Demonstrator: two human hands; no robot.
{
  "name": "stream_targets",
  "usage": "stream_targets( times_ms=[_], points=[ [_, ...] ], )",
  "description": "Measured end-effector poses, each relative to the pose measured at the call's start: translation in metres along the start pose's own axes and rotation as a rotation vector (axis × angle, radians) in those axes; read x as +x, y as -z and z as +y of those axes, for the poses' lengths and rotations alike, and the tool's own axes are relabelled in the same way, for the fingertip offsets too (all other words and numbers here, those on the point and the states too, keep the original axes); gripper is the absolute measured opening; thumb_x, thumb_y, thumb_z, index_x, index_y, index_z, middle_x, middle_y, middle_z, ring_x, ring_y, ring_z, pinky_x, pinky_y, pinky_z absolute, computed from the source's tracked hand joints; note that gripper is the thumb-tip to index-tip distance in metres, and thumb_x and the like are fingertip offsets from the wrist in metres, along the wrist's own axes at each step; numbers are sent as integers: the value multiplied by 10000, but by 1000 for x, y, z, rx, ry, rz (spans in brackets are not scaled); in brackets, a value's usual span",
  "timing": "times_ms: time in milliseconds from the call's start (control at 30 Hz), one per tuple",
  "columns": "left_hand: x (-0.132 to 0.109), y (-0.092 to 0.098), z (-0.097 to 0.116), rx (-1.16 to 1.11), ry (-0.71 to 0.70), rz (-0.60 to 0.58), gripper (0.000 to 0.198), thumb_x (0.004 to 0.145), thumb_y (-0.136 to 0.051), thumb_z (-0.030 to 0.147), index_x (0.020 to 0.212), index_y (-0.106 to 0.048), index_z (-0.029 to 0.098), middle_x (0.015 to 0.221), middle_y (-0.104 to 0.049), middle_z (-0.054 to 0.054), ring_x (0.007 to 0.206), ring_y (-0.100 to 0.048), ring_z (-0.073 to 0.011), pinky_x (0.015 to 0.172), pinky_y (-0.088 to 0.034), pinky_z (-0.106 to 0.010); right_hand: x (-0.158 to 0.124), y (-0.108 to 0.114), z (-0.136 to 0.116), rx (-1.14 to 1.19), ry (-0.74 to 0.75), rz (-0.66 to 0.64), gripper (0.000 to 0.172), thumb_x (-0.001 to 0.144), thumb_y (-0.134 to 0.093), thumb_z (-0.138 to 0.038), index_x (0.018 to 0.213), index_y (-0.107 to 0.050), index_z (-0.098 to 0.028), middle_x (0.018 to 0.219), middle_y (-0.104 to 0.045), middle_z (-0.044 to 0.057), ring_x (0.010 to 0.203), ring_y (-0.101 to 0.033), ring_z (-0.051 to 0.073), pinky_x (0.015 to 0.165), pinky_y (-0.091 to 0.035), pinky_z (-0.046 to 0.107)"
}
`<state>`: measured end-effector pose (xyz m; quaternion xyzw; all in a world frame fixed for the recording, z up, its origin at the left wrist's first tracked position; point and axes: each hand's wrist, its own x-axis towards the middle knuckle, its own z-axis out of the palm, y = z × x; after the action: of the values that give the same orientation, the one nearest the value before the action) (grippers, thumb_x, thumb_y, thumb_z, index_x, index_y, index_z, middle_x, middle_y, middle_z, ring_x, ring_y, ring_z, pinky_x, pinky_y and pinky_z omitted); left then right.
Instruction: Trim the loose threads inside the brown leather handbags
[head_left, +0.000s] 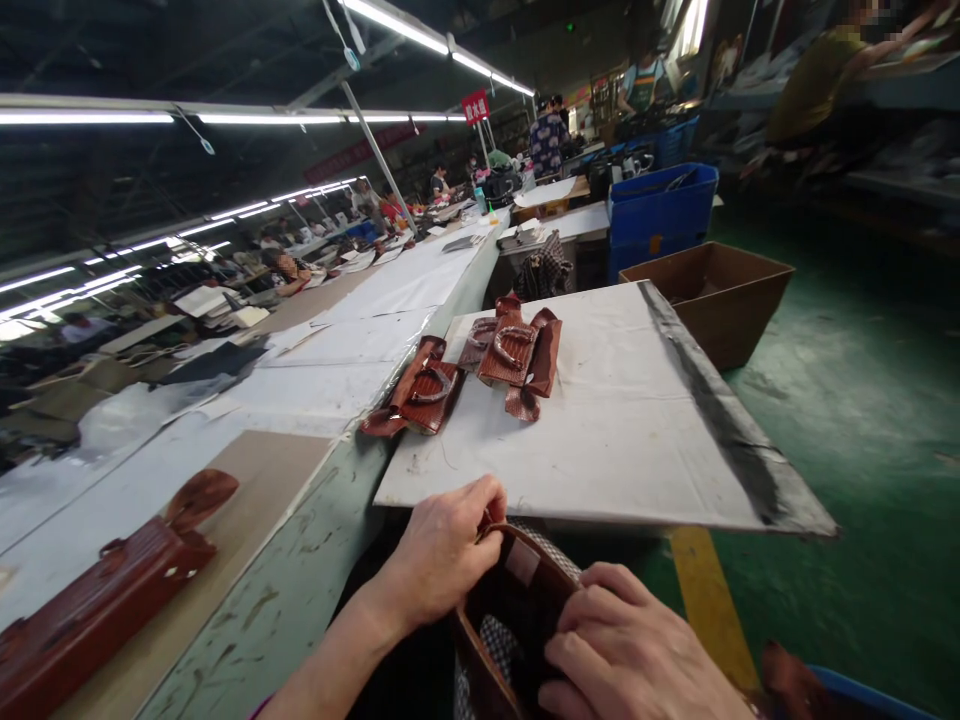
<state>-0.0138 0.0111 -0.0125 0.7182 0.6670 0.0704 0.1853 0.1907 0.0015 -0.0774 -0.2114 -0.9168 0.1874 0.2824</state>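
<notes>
A brown leather bag (pixel 480 660) is held low in front of me, its opening facing up. Checked black-and-white cloth (pixel 501 638) shows inside and along its outer edge, and a pale patch (pixel 520 562) sits on the inner wall. My left hand (pixel 446 550) pinches the far left part of the rim between thumb and fingers. Over the right rim, my right hand (pixel 622 645) is curled, its fingertips reaching into the opening and partly hidden. The bag's lower part is out of frame.
Reddish-brown handled leather pieces (pixel 510 350) lie on the white board (pixel 615 420) ahead. A long brown leather bag (pixel 105 610) lies on the left bench. Beyond stand a brown box (pixel 712 300) and blue crates (pixel 660 215). Several people work farther back.
</notes>
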Motion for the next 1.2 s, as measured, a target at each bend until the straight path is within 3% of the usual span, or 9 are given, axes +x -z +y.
stream_targets(
  times_ms=[100,300,467,567,733,833,967,1200],
  points=[
    [-4,2,-3,-61,-44,-52,173,763,-503,64,819,-530,226,756,-593,54,690,-533,-137,641,-367,-241,-14,-19,1,-126,-38,51,117,843,-606,-167,750,-556,-216,633,-637,-18,633,-623,182,652,-478,309],
    [-9,4,-1,-85,-182,-154,179,771,-574,67,867,-573,218,902,-595,25,858,-541,-158,747,-398,-238,-26,-37,3,-44,-258,137,133,850,-578,-174,921,-481,-230,669,-575,-24,614,-579,176,529,-452,263],
    [-11,-1,-3,-80,-158,-121,183,772,-556,38,821,-520,210,876,-567,30,842,-526,-152,736,-382,-244,-20,-37,4,8,-352,177,311,816,-535,-101,1095,-463,-220,1011,-573,73,862,-608,218,689,-544,315],
    [-12,-5,-5,-75,-123,-91,193,771,-528,28,819,-487,210,858,-548,31,805,-513,-149,708,-373,-253,-18,-39,8,-10,-405,110,255,827,-550,-102,1039,-503,-235,1054,-548,72,902,-590,246,705,-557,377],
    [-12,-6,-5,-80,-108,-85,204,768,-515,22,825,-476,214,846,-535,37,780,-505,-144,694,-365,-261,-11,-43,10,-8,-465,60,156,839,-627,-149,945,-544,-228,953,-557,46,857,-571,252,674,-538,403],
    [-12,-4,-6,-89,-94,-87,218,765,-525,9,830,-486,213,854,-544,38,795,-510,-143,707,-371,-259,-5,-44,10,21,-504,71,183,790,-676,-100,830,-545,-221,853,-555,11,804,-554,230,639,-491,357],
    [-13,-2,-9,-75,-132,-119,234,768,-573,-10,837,-528,209,893,-583,41,855,-532,-139,762,-384,-247,-4,-44,11,136,-436,72,190,819,-637,-67,761,-543,-222,814,-556,-11,780,-523,193,629,-431,296],
    [-12,0,-9,34,-227,-220,112,803,-744,188,815,-639,225,974,-615,40,957,-553,-156,812,-404,-244,-8,-45,9,236,-439,120,165,856,-604,-89,789,-541,-225,944,-558,0,856,-542,182,682,-441,282]
  ],
)
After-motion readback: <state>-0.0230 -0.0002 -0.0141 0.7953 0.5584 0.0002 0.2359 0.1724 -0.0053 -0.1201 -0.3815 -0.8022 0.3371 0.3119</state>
